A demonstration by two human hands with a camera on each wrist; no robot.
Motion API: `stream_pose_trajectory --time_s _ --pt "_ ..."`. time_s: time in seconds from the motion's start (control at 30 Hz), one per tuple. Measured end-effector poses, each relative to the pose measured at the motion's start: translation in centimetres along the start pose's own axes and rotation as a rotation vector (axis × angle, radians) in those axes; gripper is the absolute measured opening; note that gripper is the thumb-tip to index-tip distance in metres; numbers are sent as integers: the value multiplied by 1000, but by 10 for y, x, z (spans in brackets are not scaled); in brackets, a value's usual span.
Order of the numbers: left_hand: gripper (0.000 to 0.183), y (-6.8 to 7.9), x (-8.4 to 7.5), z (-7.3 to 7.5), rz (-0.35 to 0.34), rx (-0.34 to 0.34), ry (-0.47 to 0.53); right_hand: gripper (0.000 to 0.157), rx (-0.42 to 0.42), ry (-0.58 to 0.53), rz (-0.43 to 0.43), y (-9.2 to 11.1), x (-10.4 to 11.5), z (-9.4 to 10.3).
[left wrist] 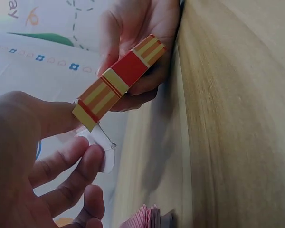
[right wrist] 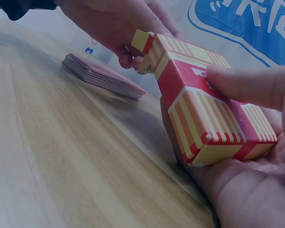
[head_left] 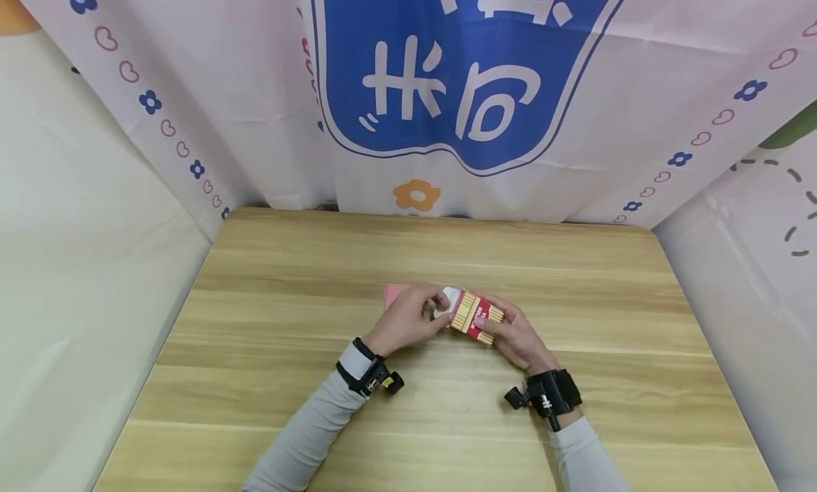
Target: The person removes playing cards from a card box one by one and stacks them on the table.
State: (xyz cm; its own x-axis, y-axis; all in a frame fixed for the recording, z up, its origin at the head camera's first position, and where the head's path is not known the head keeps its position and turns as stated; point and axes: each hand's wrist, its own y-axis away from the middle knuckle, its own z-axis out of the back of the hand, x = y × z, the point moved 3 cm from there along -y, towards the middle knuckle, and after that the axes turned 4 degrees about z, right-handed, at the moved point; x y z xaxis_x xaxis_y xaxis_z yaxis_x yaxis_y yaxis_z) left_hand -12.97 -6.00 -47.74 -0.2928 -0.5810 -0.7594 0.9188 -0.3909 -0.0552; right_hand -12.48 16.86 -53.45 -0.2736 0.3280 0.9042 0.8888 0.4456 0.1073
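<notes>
One table [head_left: 191, 407], a left hand [head_left: 408, 318] and a right hand [head_left: 520, 339], one striped box [right wrist: 209, 104], one stack of cards [right wrist: 102, 78].
From my head view the table's near edge is cut off. The right hand is clamped around the box above the table, its thumb covering some lettering; I can't see inside. The left hand pinches the box's far end, thumb at the edge, fingertips on one white flap [left wrist: 102, 137], and partly hides the stack, whose cards I can't count.
</notes>
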Motion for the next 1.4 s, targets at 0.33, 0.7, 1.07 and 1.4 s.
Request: stream_pose_trajectory --time_s 0.33,0.7,1.07,1.4 --pt "13 -2 1 -5 40 4 4 59 20 32 11 -1 2 0" --pt "8 0 3 12 85 10 53 55 29 21 27 -4 0 1" --pt "9 2 12 40 137 -24 167 56 18 -5 23 -2 0 1" --pt "16 1 22 59 124 -94 197 54 17 -7 36 0 0 2"
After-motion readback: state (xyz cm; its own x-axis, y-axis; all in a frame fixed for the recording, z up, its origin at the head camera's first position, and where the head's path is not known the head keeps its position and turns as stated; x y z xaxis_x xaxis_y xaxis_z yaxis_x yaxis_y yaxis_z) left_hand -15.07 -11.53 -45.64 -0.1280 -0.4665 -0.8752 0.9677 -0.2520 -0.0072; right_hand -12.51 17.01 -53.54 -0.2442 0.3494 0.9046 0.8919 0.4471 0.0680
